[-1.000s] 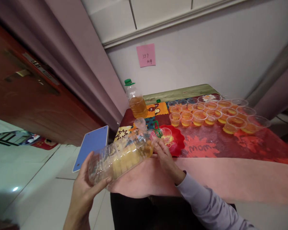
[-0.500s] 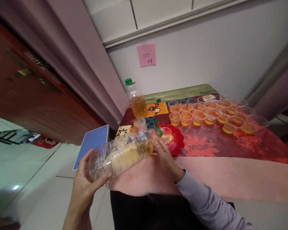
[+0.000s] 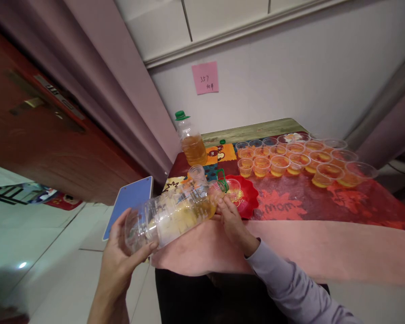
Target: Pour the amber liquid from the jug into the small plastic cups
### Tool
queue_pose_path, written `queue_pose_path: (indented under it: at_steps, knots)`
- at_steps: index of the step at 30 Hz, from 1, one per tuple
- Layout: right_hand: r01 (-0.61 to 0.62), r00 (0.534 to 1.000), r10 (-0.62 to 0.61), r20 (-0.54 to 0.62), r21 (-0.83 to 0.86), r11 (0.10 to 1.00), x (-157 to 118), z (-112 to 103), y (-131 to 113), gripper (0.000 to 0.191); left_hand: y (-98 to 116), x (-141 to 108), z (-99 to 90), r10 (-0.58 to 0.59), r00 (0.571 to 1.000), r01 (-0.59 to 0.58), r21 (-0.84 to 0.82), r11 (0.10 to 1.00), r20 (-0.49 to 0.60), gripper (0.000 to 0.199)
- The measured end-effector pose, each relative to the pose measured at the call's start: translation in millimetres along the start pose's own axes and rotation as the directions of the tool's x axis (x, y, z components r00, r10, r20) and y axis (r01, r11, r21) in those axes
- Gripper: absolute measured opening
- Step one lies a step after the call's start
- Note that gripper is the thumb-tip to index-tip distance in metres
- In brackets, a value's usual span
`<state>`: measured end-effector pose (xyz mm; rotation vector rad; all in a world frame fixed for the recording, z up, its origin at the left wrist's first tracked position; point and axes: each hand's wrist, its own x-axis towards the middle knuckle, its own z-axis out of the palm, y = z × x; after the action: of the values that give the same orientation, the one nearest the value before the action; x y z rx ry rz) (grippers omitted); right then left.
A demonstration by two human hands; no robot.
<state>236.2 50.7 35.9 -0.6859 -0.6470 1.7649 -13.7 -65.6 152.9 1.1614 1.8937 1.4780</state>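
Note:
A large clear plastic bottle [image 3: 175,218] lies tilted in the air, its neck end to the upper right, with pale yellow liquid along its lower side. My left hand [image 3: 121,247] is wrapped round its base. At the neck end, the fingers of my right hand [image 3: 231,218] are closed on the bottle. A green handle [image 3: 222,179] sticks up by the neck. Just beyond is a red scalloped plate [image 3: 251,204], with a clear plastic cup [image 3: 234,185] over it; whether the cup rests there is unclear. The bottle's mouth is partly hidden.
Several clear cups [image 3: 280,164] of yellow liquid stand in rows on the patterned table [image 3: 324,202]. A second bottle [image 3: 194,148] with a green cap stands at the back left, a green lid [image 3: 222,141] beside it. A blue board [image 3: 130,202] is left of the table.
The bottle and both hands hold almost the same pose. The liquid inside has shifted slightly toward the neck end.

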Motion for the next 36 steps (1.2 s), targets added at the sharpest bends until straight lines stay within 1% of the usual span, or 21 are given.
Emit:
queue_pose_path:
  at_steps: [10,16,22,30,36]
  knots:
    - [0.002,1.000,-0.002,0.009,-0.017,1.000,4,-6,8,0.055,1,-1,2.7,0.014,1.000,-0.014,-0.002,1.000,-0.015,0.118]
    - [0.005,1.000,-0.005,0.021,-0.009,1.000,5,-8,11,0.054,-2,-1,-0.1,0.014,1.000,-0.014,0.012,1.000,-0.013,0.118]
    - [0.015,0.999,-0.014,0.039,-0.031,0.999,5,-8,11,0.054,-2,-2,-2.3,0.019,1.000,-0.019,0.015,1.000,-0.009,0.118]
    - [0.031,0.999,-0.029,0.032,-0.052,0.998,5,-5,8,0.057,-2,-2,-1.0,0.040,0.999,-0.040,0.015,0.999,-0.009,0.114]
    - [0.012,0.999,-0.011,0.044,-0.035,0.999,4,-5,7,0.058,-1,-2,-1.8,0.028,1.000,-0.028,0.005,1.000,-0.009,0.116]
